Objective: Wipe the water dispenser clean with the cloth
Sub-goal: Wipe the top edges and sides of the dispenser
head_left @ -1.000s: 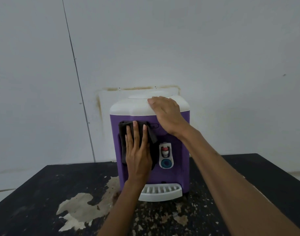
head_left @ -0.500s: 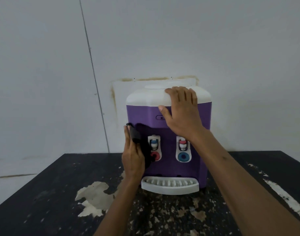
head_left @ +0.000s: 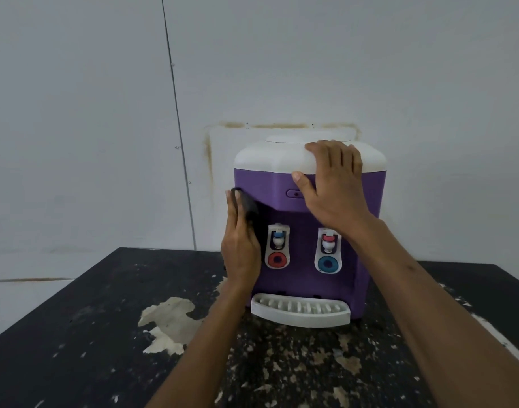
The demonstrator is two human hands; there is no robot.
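A squat countertop water dispenser (head_left: pixel 303 251) with a purple plastic body, rounded white lid, two small taps over a red and a blue ring, and a white slotted drip tray (head_left: pixel 300 313) stands at the back of a black, badly flaking table (head_left: pixel 75 334), close to a pale wall (head_left: pixel 281 54). The left hand (head_left: pixel 241 251), fingers straight, presses a dark folded cloth (head_left: pixel 250 208) against its front left corner. The right hand (head_left: pixel 334 189) lies spread over the lid's edge, thumb on the purple front, gripping nothing.
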